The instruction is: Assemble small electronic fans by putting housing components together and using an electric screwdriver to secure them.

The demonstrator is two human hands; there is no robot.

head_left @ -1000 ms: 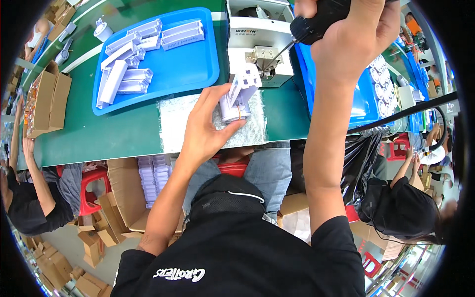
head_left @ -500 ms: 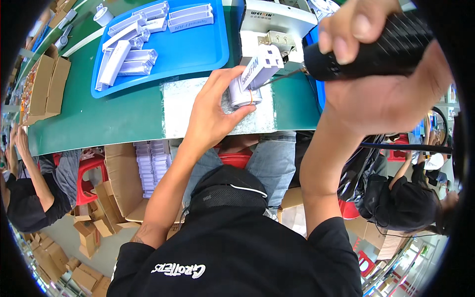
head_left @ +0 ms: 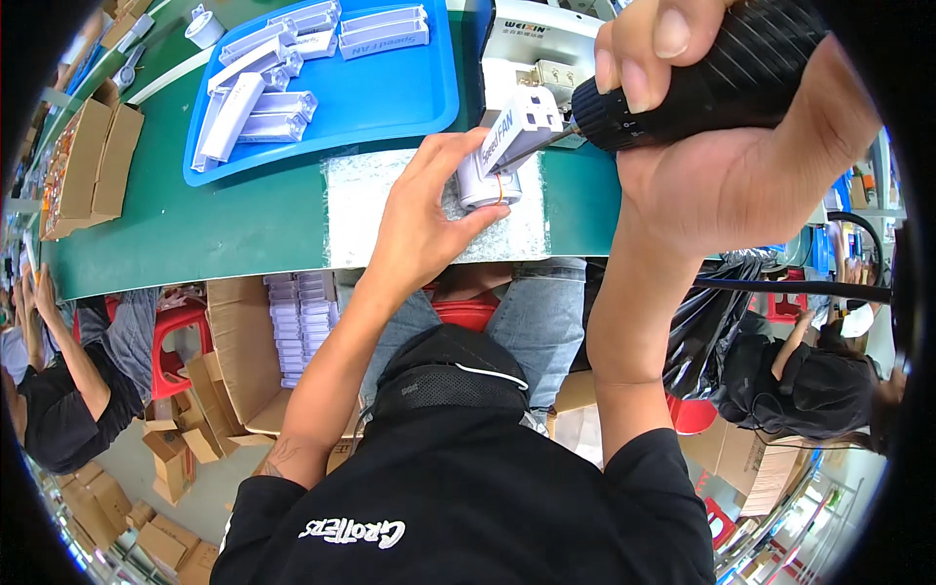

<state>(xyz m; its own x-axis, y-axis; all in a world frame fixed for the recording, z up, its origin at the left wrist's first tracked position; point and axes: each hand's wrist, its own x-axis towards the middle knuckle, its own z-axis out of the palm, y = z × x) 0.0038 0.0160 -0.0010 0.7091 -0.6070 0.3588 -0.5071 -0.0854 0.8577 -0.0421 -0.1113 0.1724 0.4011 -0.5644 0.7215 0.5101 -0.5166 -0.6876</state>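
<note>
My left hand [head_left: 424,200] grips the round base of a white plastic fan part [head_left: 489,187], thumb and fingers on either side of it. A flat white handle piece with lettering stands up from that base. An orange wire shows at its near side. My right hand [head_left: 751,166] is wrapped round a black electric screwdriver [head_left: 712,83], held level with its tip pointing left. The thin bit reaches into the open side of the handle piece; its very end is hidden. Under the part lies a white bubble-wrap sheet [head_left: 356,210] on the green table [head_left: 195,234].
A blue tray [head_left: 409,97] at the back left holds several white handle pieces [head_left: 234,117]. Behind the fan part stands a white machine [head_left: 536,39] with a metal mechanism. A cardboard box [head_left: 102,161] sits far left. Below the table edge, another box [head_left: 239,341] holds stacked pale parts. Co-workers sit on both sides.
My right hand and the screwdriver have moved left, bringing the bit deeper into the handle piece. My left hand keeps its hold on the fan part, almost unmoved.
</note>
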